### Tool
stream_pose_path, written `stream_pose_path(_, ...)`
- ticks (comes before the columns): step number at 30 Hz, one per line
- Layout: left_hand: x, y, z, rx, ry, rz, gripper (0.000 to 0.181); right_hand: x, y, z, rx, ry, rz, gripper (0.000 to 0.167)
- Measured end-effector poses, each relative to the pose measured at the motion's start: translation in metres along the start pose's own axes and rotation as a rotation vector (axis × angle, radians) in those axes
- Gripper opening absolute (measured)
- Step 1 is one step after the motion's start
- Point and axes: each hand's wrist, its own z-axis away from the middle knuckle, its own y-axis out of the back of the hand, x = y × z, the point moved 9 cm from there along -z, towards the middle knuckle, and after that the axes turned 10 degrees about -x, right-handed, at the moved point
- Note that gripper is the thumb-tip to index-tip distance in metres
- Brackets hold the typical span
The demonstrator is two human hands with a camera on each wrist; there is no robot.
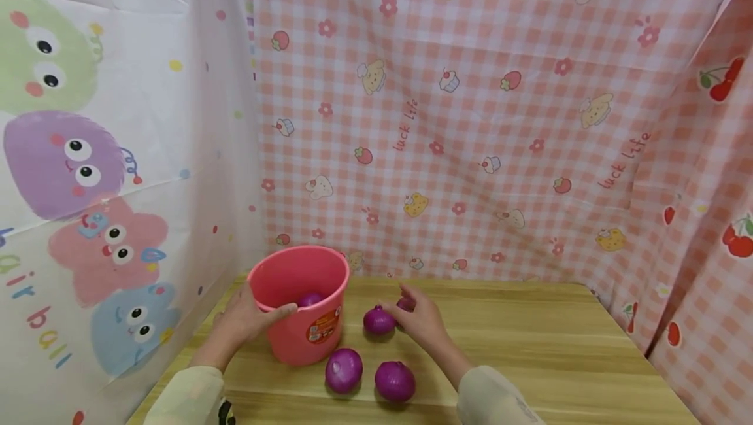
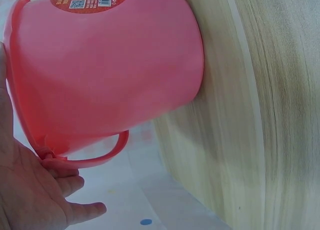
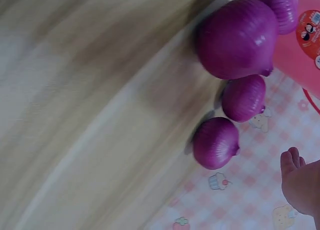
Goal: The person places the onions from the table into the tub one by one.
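Observation:
My left hand holds the rim of a pink plastic bucket, thumb over the edge and fingers outside. In the left wrist view that hand lies by the bucket's handle. A purple onion is partly visible inside the bucket. My right hand hovers beside two onions, a nearer one and one partly hidden behind the fingers. The right wrist view has this hand apart from the onions, holding nothing.
Two more onions, one near the bucket's base and one to its right, lie on the wood-grain table. A pink checked cloth hangs behind; a white cartoon-printed sheet hangs at the left.

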Motion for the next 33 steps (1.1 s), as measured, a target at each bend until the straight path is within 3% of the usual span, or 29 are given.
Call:
stream_pose_path(7,0.000,0.002,0.001,0.000,0.004,-0.003,0.122,0.017,0.008,0.010,0.000,0.002,0.043,0.066)
stream_pose_path(14,-0.001,0.002,-0.001,0.003,0.008,0.005,0.124,0.030,0.010,0.024,-0.055,-0.052,0.011,0.079)
stream_pose_path(23,-0.001,0.000,0.001,0.001,0.008,0.011,0.122,0.051,-0.011,0.040,-0.215,-0.078,0.012,0.081)
stream_pose_path(33,-0.001,0.000,0.000,0.003,0.010,-0.003,0.124,0.062,-0.025,0.059,-0.291,-0.062,-0.025,0.075)
